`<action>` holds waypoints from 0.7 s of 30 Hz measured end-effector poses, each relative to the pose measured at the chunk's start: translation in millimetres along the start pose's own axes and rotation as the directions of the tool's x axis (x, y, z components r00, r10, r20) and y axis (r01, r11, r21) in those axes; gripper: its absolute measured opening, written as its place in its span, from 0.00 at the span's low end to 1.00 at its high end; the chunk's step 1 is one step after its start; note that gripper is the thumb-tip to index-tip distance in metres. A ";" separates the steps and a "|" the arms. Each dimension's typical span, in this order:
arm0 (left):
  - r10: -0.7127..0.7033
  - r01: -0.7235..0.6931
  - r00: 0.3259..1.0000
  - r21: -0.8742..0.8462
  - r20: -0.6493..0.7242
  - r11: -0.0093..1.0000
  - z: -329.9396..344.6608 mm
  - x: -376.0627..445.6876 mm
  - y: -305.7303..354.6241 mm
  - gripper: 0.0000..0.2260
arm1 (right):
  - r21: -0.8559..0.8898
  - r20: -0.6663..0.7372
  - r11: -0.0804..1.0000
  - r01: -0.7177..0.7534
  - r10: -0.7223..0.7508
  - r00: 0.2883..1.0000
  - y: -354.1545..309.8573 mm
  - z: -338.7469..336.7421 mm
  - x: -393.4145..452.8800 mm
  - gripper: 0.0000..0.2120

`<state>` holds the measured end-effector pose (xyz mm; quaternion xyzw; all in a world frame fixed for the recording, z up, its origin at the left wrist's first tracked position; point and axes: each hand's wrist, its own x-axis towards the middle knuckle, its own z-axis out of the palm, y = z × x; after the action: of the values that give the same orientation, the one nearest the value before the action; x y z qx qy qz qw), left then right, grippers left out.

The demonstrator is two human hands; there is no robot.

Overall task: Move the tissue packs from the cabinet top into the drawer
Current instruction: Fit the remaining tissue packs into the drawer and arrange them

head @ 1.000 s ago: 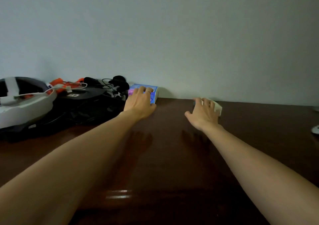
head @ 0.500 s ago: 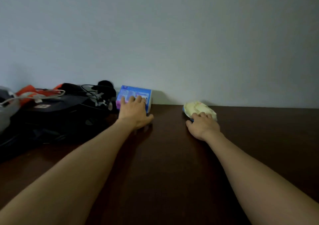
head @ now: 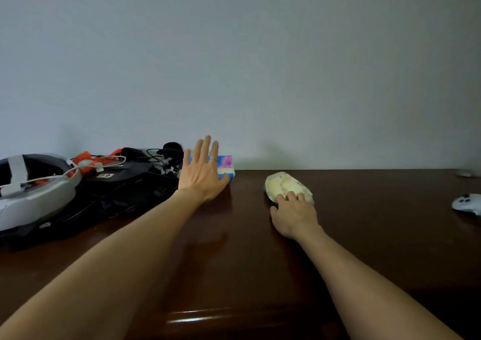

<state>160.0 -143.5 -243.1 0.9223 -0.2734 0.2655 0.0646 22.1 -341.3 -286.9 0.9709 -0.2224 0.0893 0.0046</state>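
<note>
A blue and pink tissue pack (head: 226, 164) stands against the wall on the dark wooden cabinet top (head: 234, 256). My left hand (head: 201, 174) is raised in front of it with straight, spread fingers; the thumb lies at the pack's lower front. To the right lies a pale yellow tissue pack (head: 285, 183), flat on the wood. My right hand (head: 292, 214) grips its near end, fingers curled over the top and thumb at its left side. The drawer is out of view.
A black bag (head: 114, 191) with cables, orange items and a white and grey headset (head: 33, 191) crowds the left. A white controller (head: 468, 204) lies at the right edge. The wall runs close behind; the cabinet's glossy front edge (head: 197, 316) is near me.
My left hand's fingers, which lay curled over the top of the blue pack, have lifted and straightened. My right hand stays on the yellow pack, which now sits slightly nearer.
</note>
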 end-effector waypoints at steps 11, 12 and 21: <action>0.047 -0.050 0.997 -0.053 -0.057 0.997 -4.3 15.7 20.4 0.29 | 0.066 -0.077 0.997 -0.050 0.055 0.995 -1.8 9.5 2.1 0.22; -0.009 0.024 0.985 -0.085 0.170 0.996 3.2 11.3 19.9 0.37 | 0.070 -0.080 0.996 -0.050 0.056 0.995 -1.0 10.2 1.7 0.23; 0.058 -0.095 0.922 -0.078 -0.384 0.992 -9.7 3.4 14.3 0.23 | 0.089 -0.088 0.995 -0.053 0.061 0.994 -1.5 10.8 2.0 0.22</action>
<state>150.3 -154.6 -233.4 0.8377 -0.3038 0.4283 0.1500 26.4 -341.4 -297.1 0.9583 -0.2456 0.1427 -0.0303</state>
